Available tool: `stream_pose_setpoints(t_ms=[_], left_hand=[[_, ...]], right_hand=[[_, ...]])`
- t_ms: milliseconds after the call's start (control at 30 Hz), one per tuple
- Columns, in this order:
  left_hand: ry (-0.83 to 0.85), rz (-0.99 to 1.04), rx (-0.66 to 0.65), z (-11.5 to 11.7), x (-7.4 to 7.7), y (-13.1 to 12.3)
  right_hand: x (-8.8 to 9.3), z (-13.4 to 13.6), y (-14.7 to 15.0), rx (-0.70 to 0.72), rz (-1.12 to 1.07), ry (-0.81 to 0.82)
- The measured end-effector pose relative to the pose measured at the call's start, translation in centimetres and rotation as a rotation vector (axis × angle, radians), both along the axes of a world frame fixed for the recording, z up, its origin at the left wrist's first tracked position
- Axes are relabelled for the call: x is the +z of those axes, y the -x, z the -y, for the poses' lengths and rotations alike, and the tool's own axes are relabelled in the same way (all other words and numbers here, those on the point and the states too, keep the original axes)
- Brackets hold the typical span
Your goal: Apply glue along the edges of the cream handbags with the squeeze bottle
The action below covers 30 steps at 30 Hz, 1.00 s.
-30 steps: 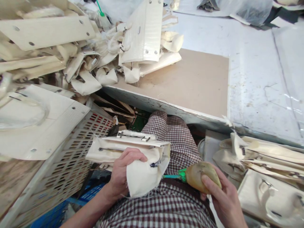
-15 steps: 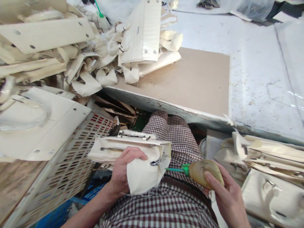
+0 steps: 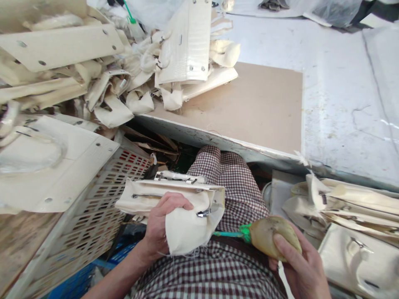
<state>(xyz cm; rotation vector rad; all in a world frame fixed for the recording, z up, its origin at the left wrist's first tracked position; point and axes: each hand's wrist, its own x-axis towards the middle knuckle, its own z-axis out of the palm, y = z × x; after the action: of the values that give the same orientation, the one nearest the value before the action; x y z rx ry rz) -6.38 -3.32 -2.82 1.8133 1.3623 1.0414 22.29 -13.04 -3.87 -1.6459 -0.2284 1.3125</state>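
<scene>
Left hand (image 3: 160, 226) is gripping a cream bag piece (image 3: 174, 207) with a cloth flap folded over it, held above a checkered lap (image 3: 230, 187). Right hand (image 3: 304, 268) squeezes a yellowish glue bottle (image 3: 272, 236), its green nozzle (image 3: 232, 234) pointing at the bag's edge, just beside it. A brown board (image 3: 249, 108) lies on the counter (image 3: 336, 95); more cream bag parts (image 3: 102, 66) are heaped at the left, over a slotted crate (image 3: 102, 207).
</scene>
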Motion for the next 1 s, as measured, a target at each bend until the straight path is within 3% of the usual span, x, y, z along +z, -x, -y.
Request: stream_pose_setpoints(t_ms=[133, 367, 600, 867, 1000], left_hand=[[-0.059, -0.007, -0.052, 0.0, -0.1, 0.1], [0.080, 0.027, -0.018, 0.2, -0.3, 0.4], [0.139, 0.046, 0.016, 0.1, -0.3, 0.3], [0.130, 0.030, -0.003, 0.1, -0.5, 0.4], [0.090, 0.049, -0.012, 0.2, -0.7, 0.5]], right_hand=[[-0.7, -0.1, 0.0, 0.008, 0.066, 0.006], [-1.1, -0.4, -0.1, 0.076, 0.228, 0.042], [-2.0, 0.0, -0.3, 0.028, 0.167, -0.030], [-1.9, -0.6, -0.2, 0.132, 0.311, 0.040], [-2.9, -0.6, -0.8, 0.152, 0.368, 0.030]])
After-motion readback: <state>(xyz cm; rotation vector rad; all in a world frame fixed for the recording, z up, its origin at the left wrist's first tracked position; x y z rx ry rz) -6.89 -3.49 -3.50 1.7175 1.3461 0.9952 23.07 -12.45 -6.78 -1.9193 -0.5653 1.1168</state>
